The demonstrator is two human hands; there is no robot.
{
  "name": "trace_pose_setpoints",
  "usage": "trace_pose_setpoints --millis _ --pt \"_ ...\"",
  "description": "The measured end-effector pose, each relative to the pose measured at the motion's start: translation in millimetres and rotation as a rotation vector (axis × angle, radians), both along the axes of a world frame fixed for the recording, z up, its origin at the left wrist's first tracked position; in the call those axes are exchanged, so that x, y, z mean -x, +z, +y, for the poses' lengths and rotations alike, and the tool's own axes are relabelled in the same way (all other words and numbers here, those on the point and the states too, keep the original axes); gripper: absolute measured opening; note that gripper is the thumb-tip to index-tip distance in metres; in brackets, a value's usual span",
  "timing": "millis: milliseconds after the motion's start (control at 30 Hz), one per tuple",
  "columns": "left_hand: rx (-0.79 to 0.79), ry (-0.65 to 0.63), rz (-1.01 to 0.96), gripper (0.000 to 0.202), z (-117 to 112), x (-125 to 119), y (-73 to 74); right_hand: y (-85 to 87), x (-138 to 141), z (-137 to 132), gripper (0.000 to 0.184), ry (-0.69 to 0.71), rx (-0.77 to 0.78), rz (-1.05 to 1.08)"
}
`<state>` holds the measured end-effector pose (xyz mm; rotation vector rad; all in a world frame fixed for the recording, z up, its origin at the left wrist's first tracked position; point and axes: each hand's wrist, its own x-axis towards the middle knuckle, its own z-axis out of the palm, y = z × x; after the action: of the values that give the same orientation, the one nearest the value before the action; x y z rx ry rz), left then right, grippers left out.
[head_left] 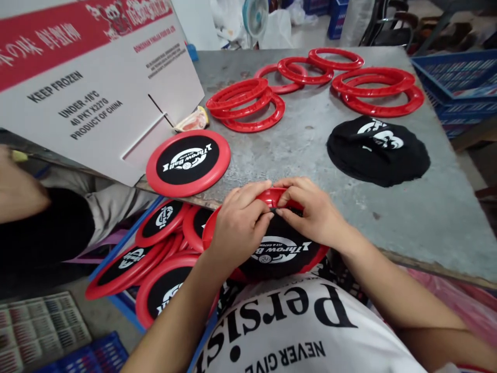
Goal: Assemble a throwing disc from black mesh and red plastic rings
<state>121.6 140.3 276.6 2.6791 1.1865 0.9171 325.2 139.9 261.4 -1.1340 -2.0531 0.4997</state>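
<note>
A red-rimmed throw disc (281, 257) with a black printed cloth centre rests tilted between my body and the table edge. My left hand (243, 217) grips the far rim, its thumb pressed on the black cloth. Close beside it, my right hand (310, 210) pinches the cloth edge against the same red rim. Both thumbs nearly meet there; the fingertips partly hide the cloth's edge. A similar disc (186, 159) lies flat on the table beyond my left hand. Black printed cloth pieces (378, 153) lie in a pile at the right.
Several loose red rings (248, 111) lie across the grey table (295, 155), with more rings (378, 93) at the far right. A white carton (108, 93) stands at left. Below the table edge, several discs (163, 223) fill a blue crate. Another person's arm (19, 191) shows at far left.
</note>
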Motion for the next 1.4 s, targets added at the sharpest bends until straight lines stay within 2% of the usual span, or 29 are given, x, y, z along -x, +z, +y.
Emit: trace_pose_setpoints --millis 233,467,733,900,1400 --pt "0.028 0.044 -0.039 0.01 2 -5 -0.5 0.0 -4 0 0.006 0.03 0.01 0.024" --pt "0.069 0.042 -0.058 0.009 4 -4 -1.5 7.8 -5 5 0.007 0.054 0.047 -0.105" --pt "0.079 0.06 -0.093 0.009 2 -5 -1.0 2.9 -3 8 0.011 0.079 0.103 0.049" --pt "0.078 0.083 -0.118 0.011 3 -8 -2.7 -1.0 -1 6 0.011 0.03 0.084 0.103" --pt "0.105 0.231 -0.136 0.018 8 -18 -6.9 -9.3 12 7 0.014 -0.13 -0.008 0.032"
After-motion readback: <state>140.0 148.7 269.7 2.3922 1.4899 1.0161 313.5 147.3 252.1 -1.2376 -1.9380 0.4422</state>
